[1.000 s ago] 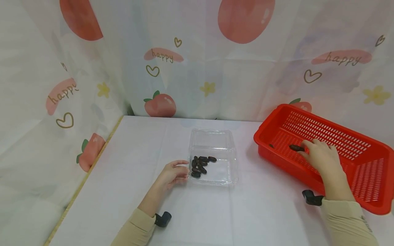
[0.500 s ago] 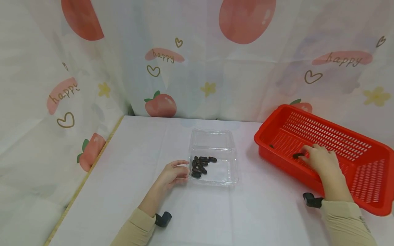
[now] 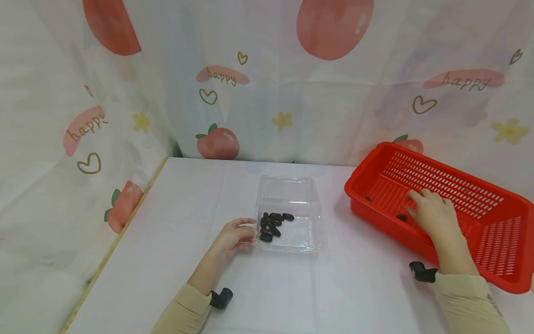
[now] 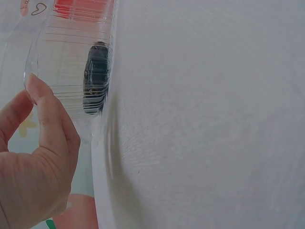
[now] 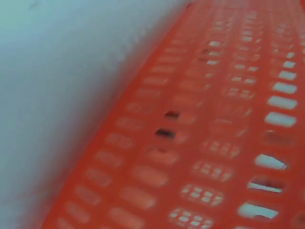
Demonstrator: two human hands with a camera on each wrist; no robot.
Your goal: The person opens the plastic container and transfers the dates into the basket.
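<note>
A clear plastic container (image 3: 306, 218) stands mid-table and holds several dark oval dates (image 3: 273, 224). My left hand (image 3: 235, 236) holds its left wall, thumb above and fingers curled below. The left wrist view has a fingertip (image 4: 37, 90) on the container (image 4: 71, 57), with a date (image 4: 96, 78) behind the ribbed wall. My right hand (image 3: 431, 213) lies inside the red slotted basket (image 3: 500, 232) near its front wall. It pinches one dark date (image 3: 402, 217) at the thumb side, partly hidden. The right wrist view has only the basket floor (image 5: 214, 143).
A small dark speck (image 3: 368, 198) lies at the basket's left end. The table (image 3: 175, 222) carries a white cloth. Printed curtains (image 3: 267, 93) close the back and left sides. The table's left edge (image 3: 121, 234) is wooden. Black wrist mounts (image 3: 219, 298) sit on both sleeves.
The dark date in the basket moved toward the front wall with my right hand's fingers and is now partly covered. My left hand and the container stayed still.
</note>
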